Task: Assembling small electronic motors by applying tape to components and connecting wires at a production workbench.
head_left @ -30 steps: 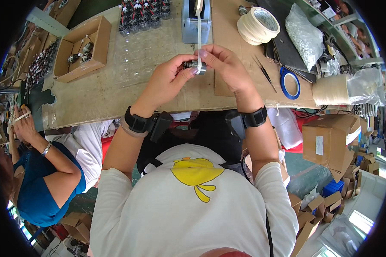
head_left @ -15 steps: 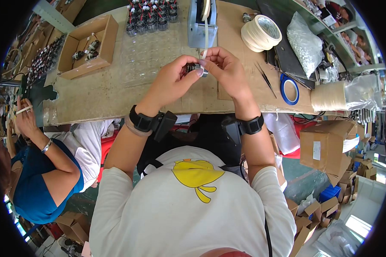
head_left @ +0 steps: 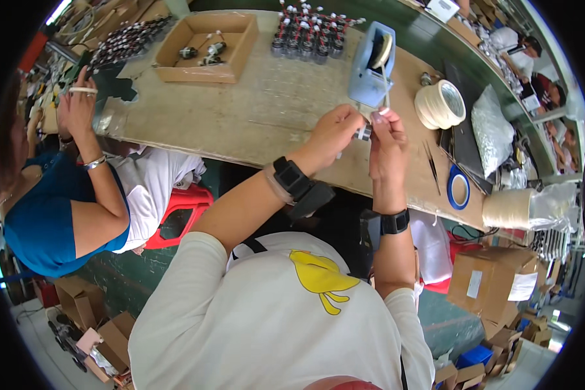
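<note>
My left hand (head_left: 333,138) is closed round a small dark cylindrical motor (head_left: 363,132), and its fingers hide most of it. Right beside it, my right hand (head_left: 389,144) pinches a whitish tape strip (head_left: 387,96) between thumb and fingers. That strip runs up to a roll in a blue-grey tape dispenser (head_left: 368,83) just beyond my hands. Whether the tape touches the motor is too small to tell. Similar motors (head_left: 307,44) with red wires and white connectors stand in rows left of the dispenser.
An open cardboard box (head_left: 205,73) holds several motors at the left. Cream tape rolls (head_left: 435,107), tweezers (head_left: 431,168), a blue tape roll (head_left: 458,188) and a bag of white parts (head_left: 492,130) lie to the right. A co-worker's hand (head_left: 79,110) is at the far left.
The view has swung, so the bench things sit further right and lower-left items show more. My right fingers have drawn slightly apart from the motor, and now pinch the tape beside it.
</note>
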### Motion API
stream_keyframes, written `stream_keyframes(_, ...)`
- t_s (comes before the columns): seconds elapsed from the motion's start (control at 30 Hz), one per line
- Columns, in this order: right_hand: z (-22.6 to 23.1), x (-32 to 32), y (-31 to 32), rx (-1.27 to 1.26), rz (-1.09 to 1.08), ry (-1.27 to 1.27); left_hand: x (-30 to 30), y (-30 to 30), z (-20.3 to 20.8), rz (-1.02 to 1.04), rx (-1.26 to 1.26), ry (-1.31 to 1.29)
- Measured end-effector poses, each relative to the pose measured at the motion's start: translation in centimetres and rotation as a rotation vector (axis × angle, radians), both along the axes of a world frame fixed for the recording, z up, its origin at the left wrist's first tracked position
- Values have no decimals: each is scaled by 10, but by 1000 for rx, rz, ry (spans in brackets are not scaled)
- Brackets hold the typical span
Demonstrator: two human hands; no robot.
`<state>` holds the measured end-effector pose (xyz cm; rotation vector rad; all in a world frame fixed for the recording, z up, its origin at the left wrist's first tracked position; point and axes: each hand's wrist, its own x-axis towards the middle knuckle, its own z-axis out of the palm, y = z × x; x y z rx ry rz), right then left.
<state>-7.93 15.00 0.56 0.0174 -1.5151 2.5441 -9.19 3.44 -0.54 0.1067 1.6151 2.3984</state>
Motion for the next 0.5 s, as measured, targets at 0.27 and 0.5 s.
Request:
stream_keyframes(0.27,-10,12,22,-158,332,-352,6,-69,5,181,-123,406)
stream_keyframes(0.5,-10,14,37,-54,241,-360,-46,-210,48,618,-255,227)
